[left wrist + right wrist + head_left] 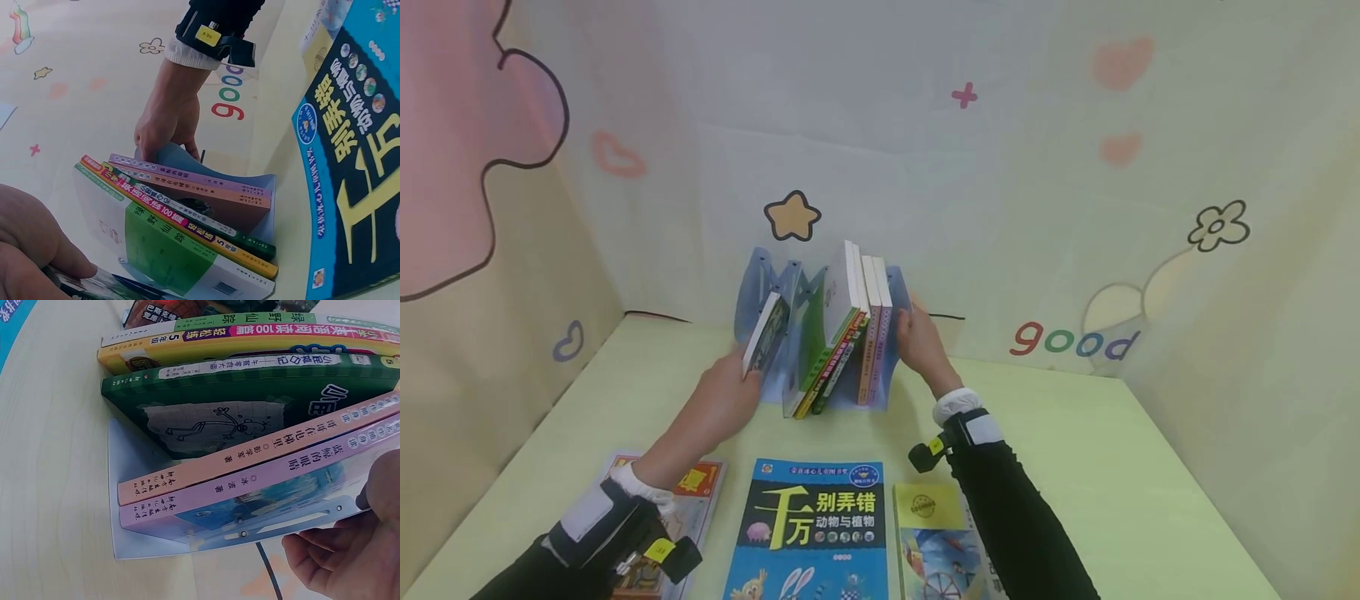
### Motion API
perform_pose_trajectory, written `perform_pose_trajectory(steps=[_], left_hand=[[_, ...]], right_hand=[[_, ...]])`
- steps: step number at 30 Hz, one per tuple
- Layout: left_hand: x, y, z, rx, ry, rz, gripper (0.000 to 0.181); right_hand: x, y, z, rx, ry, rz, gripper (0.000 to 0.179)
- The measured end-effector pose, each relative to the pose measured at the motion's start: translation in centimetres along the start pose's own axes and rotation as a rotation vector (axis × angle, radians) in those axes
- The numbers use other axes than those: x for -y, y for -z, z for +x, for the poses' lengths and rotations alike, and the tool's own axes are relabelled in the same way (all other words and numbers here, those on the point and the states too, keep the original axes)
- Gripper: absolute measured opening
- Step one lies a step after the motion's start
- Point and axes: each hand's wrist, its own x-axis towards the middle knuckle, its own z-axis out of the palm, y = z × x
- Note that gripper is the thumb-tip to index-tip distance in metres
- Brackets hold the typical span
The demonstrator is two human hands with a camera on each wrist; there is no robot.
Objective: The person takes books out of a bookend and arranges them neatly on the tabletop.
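Note:
My left hand (718,404) grips a book (767,333) with a dark picture cover and white page edges, thumb on its face. It tilts at the left part of a translucent blue book rack (750,296). At the rack's right end, my right hand (922,343) pinches the end panel (294,522), fingers on its outer side. Between the hands lean a green-and-white book (165,240), a yellow book (169,347) and a dark green book (212,422). A peach book (269,450) and a purple book (250,494) stand beside the right panel.
In front of the rack lie a blue book (808,533), a yellow-topped book (928,508) partly under the right sleeve, and a red-and-white book (700,500) partly behind the left forearm. A printed curtain (880,167) hangs behind the pale table (1075,467).

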Motion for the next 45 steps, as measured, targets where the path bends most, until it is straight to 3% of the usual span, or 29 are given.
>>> perform_pose_trajectory(steps=[5,15,26,36,45], left_hand=[[0.7,0.0,-0.9,0.016,-0.012,0.028,0.055],[1.6,0.1,-1.9,0.051,0.04,-0.004,0.058],[3.3,0.3,-2.7,0.028,-0.037,0.009,0.056],[3.3,2.3,-5.3,0.026,-0.07,0.098,0.054],[3.8,5.4,-7.6,0.116,-0.042,0.088,0.057]], right_hand=[[-0.1,0.2,0.0,0.006,-0.011,0.004,0.043],[-0.3,0.5,-0.2,0.018,-0.028,0.0,0.044],[-0.4,0.4,-0.2,0.027,-0.065,-0.001,0.045],[-0.3,0.4,-0.2,0.021,-0.06,-0.015,0.043],[0.2,0.2,-0.1,0.036,-0.048,-0.012,0.044]])
